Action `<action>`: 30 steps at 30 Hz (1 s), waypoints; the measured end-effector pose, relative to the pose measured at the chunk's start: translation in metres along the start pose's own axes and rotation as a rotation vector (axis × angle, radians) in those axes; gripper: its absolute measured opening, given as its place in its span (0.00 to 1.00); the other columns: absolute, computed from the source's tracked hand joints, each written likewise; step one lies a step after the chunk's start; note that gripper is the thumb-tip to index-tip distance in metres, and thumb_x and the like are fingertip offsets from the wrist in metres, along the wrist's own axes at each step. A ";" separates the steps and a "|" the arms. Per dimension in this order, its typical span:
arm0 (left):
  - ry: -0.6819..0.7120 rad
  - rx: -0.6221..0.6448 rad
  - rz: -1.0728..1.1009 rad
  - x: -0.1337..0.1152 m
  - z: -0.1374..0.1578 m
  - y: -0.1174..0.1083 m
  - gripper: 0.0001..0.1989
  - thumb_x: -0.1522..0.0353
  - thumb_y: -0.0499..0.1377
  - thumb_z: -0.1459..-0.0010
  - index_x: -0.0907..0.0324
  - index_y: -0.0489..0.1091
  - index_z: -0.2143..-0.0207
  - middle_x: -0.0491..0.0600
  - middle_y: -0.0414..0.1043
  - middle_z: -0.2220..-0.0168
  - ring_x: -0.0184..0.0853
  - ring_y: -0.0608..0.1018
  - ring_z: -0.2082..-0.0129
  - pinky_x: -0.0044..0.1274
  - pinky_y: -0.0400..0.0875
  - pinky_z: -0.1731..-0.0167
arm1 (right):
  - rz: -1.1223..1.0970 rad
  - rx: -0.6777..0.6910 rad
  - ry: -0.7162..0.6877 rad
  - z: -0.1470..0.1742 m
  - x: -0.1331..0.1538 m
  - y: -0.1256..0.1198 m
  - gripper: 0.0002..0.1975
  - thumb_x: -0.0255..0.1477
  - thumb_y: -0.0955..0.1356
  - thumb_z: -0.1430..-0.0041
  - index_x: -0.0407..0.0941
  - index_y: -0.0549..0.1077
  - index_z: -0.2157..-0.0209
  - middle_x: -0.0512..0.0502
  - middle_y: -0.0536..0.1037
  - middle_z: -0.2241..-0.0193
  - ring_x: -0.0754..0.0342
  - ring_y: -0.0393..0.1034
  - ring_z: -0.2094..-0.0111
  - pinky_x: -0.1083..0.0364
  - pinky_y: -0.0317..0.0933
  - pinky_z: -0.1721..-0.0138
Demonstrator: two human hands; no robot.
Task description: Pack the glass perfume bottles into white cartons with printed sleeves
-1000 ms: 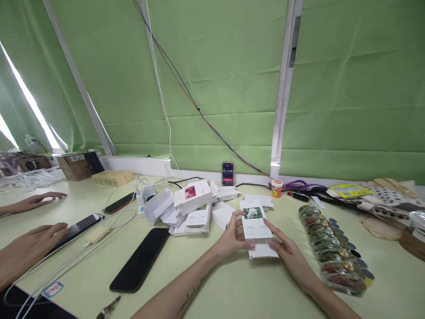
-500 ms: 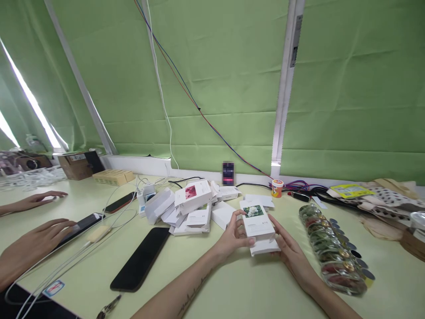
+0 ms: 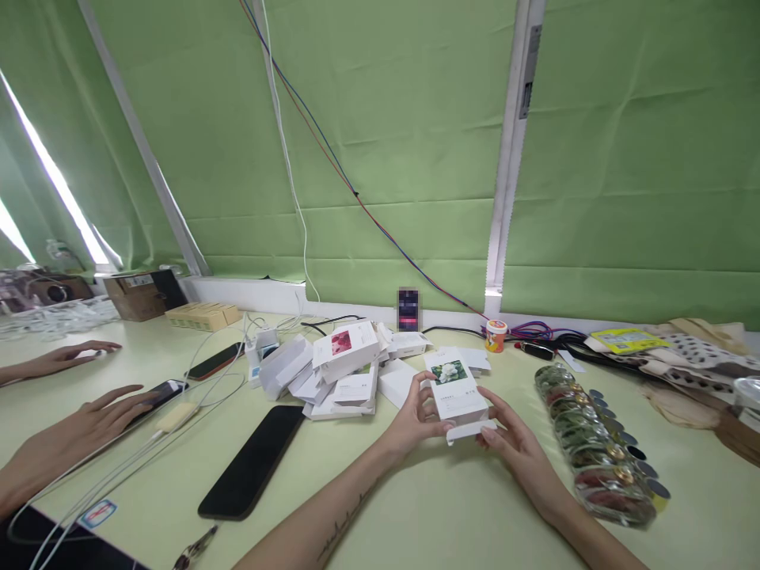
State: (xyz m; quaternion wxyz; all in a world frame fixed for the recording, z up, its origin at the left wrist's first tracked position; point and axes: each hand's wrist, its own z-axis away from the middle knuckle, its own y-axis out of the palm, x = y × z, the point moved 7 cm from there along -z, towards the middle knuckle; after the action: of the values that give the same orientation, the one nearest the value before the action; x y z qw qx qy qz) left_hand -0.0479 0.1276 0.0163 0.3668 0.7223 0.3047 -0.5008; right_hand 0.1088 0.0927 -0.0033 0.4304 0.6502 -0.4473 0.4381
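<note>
A small white box [image 3: 460, 401] with a white-flower picture is held up above the table in front of me. My left hand [image 3: 414, 419] grips its left side, fingers behind and thumb at the lower front edge. My right hand [image 3: 514, 434] is at the lower right, its thumb on the end flap [image 3: 467, 431] and its fingers partly hidden by the box. The flap stands out from the near end. Behind lies a pile of white boxes, the top one [image 3: 351, 353] bearing a red-flower picture.
To the right lies a row of clear round packs [image 3: 594, 451] beside small dark discs [image 3: 636, 454]. A black phone [image 3: 252, 463] is at the left. Another person's hands [image 3: 83, 431] rest farther left, near white cables [image 3: 119, 467]. An orange tub [image 3: 495, 336] stands at the back.
My right thumb has moved onto the box's end flap, which has swung up towards the box's near end. At the left, the other person's nearer hand has shifted slightly over a phone.
</note>
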 end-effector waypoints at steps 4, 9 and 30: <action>-0.003 0.017 -0.020 0.002 0.000 0.000 0.37 0.71 0.72 0.58 0.47 0.53 0.51 0.50 0.63 0.50 0.39 0.75 0.55 0.29 0.72 0.59 | -0.004 -0.044 -0.002 -0.002 -0.004 -0.006 0.25 0.39 0.67 0.41 0.55 0.62 0.43 0.48 0.72 0.61 0.53 0.68 0.65 0.54 0.63 0.60; -0.005 0.011 -0.054 0.003 0.001 0.000 0.37 0.71 0.72 0.59 0.46 0.54 0.51 0.50 0.60 0.48 0.36 0.76 0.59 0.26 0.72 0.63 | -0.017 -0.043 0.010 -0.004 -0.009 -0.007 0.24 0.38 0.68 0.42 0.53 0.61 0.44 0.48 0.72 0.62 0.54 0.67 0.66 0.54 0.62 0.62; 0.054 0.019 -0.145 0.002 0.001 0.001 0.37 0.71 0.71 0.59 0.47 0.55 0.51 0.48 0.60 0.48 0.30 0.76 0.66 0.22 0.71 0.69 | -0.014 -0.027 0.018 -0.004 -0.010 -0.005 0.21 0.38 0.67 0.41 0.55 0.59 0.48 0.52 0.71 0.65 0.56 0.64 0.68 0.56 0.59 0.64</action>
State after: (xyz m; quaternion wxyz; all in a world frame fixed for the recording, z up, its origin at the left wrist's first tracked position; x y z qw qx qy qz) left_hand -0.0472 0.1260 0.0148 0.3142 0.7153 0.3612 -0.5092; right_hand 0.1109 0.1001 -0.0126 0.4462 0.6436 -0.4445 0.4348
